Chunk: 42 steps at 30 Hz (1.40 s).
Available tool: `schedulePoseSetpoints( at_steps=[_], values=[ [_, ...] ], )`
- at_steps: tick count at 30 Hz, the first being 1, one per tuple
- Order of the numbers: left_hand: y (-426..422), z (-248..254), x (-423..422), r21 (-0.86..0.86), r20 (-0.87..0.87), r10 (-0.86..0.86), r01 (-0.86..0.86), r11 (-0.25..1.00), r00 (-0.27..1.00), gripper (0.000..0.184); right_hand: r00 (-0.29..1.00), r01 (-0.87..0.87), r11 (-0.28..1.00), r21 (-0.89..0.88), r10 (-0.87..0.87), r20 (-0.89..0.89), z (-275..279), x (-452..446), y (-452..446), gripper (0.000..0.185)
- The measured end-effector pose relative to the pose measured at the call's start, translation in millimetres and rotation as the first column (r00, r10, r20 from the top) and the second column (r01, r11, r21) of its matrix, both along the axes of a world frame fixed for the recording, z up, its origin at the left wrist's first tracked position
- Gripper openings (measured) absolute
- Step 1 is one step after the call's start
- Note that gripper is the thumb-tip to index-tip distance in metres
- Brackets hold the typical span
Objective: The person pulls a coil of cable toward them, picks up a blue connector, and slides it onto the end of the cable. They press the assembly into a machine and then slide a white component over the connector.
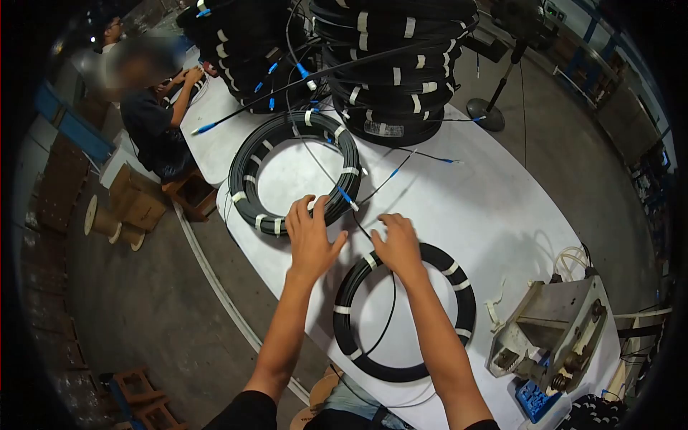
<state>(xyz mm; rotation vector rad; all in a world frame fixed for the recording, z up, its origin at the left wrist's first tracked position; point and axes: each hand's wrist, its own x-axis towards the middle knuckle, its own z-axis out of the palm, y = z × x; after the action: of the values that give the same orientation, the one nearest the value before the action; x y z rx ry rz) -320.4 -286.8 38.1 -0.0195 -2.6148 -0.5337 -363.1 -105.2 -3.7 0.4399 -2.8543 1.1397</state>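
Observation:
My left hand [309,240] is open, its fingers spread over the near rim of a black cable coil [244,175] bound with white tape bands. Whether its fingertips touch the coil, I cannot tell. A blue-and-white fibre connector [347,198] lies just beyond those fingers. Over the top edge of a nearer black cable coil [467,304], also taped, is my right hand [399,247], thumb and fingers apart. A loose black cable [393,297] runs past the right thumb and hangs across the nearer coil's centre.
Tall stacks of taped cable coils [390,75] stand at the table's far side, with connector ends sticking out. A metal bench device [552,322] and a blue tray [537,401] sit at right. Another person [154,118] sits at far left, near a cardboard box [136,197] and wooden spools [104,221].

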Motion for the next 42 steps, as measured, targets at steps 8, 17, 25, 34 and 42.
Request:
schedulePoseSetpoints(
  at_steps=[8, 17, 25, 34, 42],
  values=[
    [-28.8, 2.7, -62.6, -0.216, 0.601, 0.068, 0.080, 0.973, 0.797, 0.061, 0.982, -0.110, 0.990, 0.089, 0.094, 0.167, -20.3, -51.9, -36.2, 0.036],
    [-26.5, -1.8, -63.0, -0.218, 0.559, 0.097, 0.034, 0.975, 0.823, 0.047, 0.997, -0.070, 0.995, 0.065, 0.071, -0.009, -38.8, -49.9, -50.0, 0.023],
    [-29.0, 19.7, -55.2, -0.168, 0.517, 0.110, -0.026, 0.986, 0.849, 0.044, 0.970, 0.240, 0.967, -0.089, -0.242, -0.009, -35.4, -59.6, -40.3, 0.020],
    [-24.0, -3.7, -59.5, -0.192, 0.480, 0.102, -0.009, 0.981, 0.871, 0.041, 0.968, 0.244, 0.970, -0.006, -0.244, 0.057, -29.9, -56.9, -35.5, 0.026],
    [-6.0, -23.2, -26.0, -0.122, 0.237, 0.009, 0.021, 0.992, 0.971, 0.089, 0.985, 0.098, 0.994, -0.046, -0.090, 0.145, -12.0, -31.4, -15.6, 0.035]
  ],
)
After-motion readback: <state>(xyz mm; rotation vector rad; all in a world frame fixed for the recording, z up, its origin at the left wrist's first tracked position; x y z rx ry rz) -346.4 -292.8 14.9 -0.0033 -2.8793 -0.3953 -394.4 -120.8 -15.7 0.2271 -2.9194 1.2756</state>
